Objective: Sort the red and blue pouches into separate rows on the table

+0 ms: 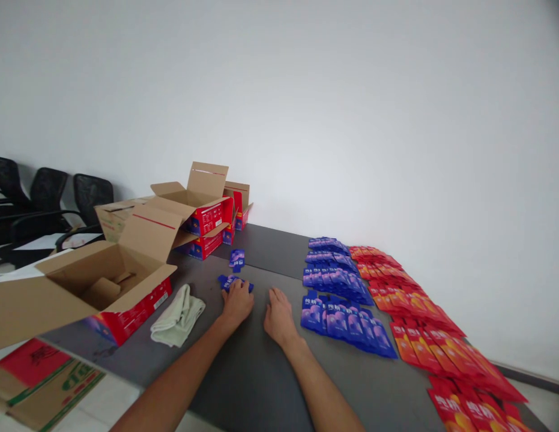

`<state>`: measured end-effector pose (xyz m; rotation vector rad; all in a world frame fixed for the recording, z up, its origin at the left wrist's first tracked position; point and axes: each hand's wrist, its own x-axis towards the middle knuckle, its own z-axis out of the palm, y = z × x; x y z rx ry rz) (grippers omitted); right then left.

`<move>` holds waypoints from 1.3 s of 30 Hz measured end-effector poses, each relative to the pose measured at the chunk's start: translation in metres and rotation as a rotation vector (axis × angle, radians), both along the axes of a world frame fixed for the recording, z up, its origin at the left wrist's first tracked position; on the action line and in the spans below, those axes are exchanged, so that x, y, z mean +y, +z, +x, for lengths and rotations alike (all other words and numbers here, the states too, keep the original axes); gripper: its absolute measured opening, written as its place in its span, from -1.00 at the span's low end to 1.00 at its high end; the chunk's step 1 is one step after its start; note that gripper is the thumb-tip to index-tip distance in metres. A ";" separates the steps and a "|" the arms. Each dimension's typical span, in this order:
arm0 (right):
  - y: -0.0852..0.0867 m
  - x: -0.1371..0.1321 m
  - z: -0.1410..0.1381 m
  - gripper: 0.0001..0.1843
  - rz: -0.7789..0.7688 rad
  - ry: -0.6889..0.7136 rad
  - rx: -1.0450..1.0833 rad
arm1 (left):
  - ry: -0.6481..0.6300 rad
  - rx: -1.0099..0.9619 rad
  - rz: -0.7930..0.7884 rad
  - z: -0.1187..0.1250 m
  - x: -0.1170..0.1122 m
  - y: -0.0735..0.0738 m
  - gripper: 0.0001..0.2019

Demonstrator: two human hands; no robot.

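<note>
My left hand (237, 302) rests on the grey table (261, 372), its fingers lying over a blue pouch (229, 281). Another blue pouch (236, 258) lies a little farther back, apart from the hand. My right hand (279, 315) lies flat on the table beside the left, fingers stretched out, holding nothing. Just right of it are rows of overlapping blue pouches (342, 318), with more blue pouches (328, 270) behind. Rows of red-orange pouches (423, 324) run along the right side.
An open cardboard box with red sides (103, 288) stands at the left, more open red boxes (202, 210) behind it. A folded pale cloth (178, 315) lies by the box. Black chairs (49, 198) stand far left; flattened cardboard (40, 378) lies below the table edge.
</note>
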<state>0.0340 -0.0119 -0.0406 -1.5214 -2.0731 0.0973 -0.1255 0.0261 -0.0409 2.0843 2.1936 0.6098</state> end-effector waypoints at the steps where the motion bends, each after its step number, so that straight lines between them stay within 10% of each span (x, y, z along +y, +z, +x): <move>1: 0.001 -0.003 0.004 -0.43 -0.003 -0.009 0.003 | -0.015 -0.007 0.011 0.005 -0.004 0.001 -0.68; 10: -0.003 -0.019 0.039 -0.51 -0.004 -0.049 0.040 | -0.198 -0.278 0.117 0.038 -0.020 0.003 -0.85; 15: 0.002 -0.026 0.052 -0.54 -0.013 0.003 0.217 | -0.015 -0.866 0.068 0.052 -0.015 0.004 -0.51; 22: 0.005 -0.031 0.054 -0.69 -0.221 0.014 0.748 | -0.169 -1.570 -0.015 0.080 -0.024 0.010 -0.67; 39: 0.019 -0.038 0.058 -0.75 -0.180 -0.010 1.012 | -0.357 -1.371 -0.208 0.082 -0.041 0.008 -0.68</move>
